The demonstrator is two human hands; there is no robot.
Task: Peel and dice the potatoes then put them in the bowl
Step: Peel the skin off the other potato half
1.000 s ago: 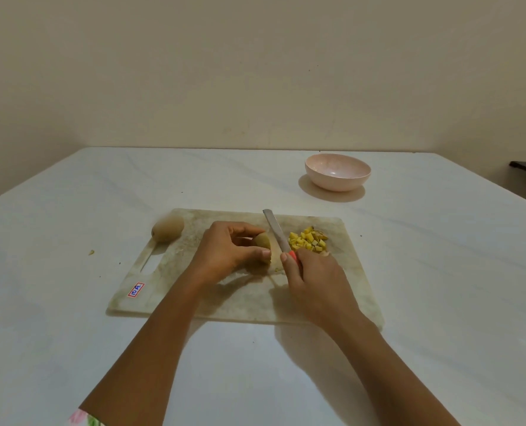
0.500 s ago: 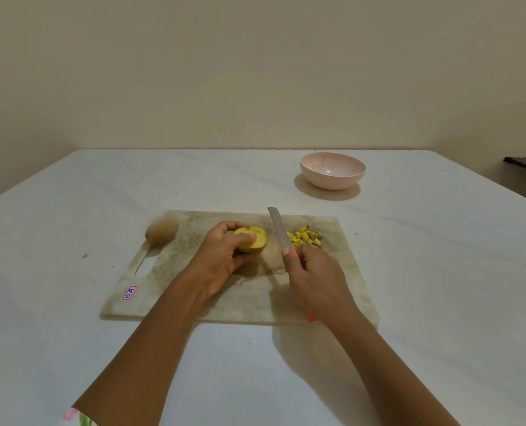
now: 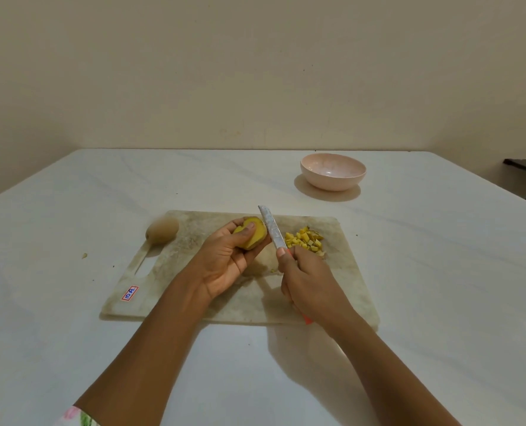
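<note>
My left hand (image 3: 225, 262) curls round a yellow-fleshed, brown-skinned potato half (image 3: 252, 235), thumb on its cut face, over the worn pale cutting board (image 3: 194, 299). My right hand (image 3: 308, 281) grips a grey-bladed, orange-handled knife (image 3: 271, 229) just beside the half (contact unclear). Yellow potato dice (image 3: 306, 239) lie heaped on the board, well apart from the round pale pink bowl (image 3: 332, 182) beyond. A whole brown potato (image 3: 162, 230) rests at the board's far left corner.

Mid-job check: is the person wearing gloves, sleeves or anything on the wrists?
No gloves: the left hand and right hand are bare, and both forearms are uncovered. No watch, bracelet or ring shows. The only clothing visible is a scrap of sleeve on the left arm at the bottom edge, pale with a pink and green floral print.
</note>
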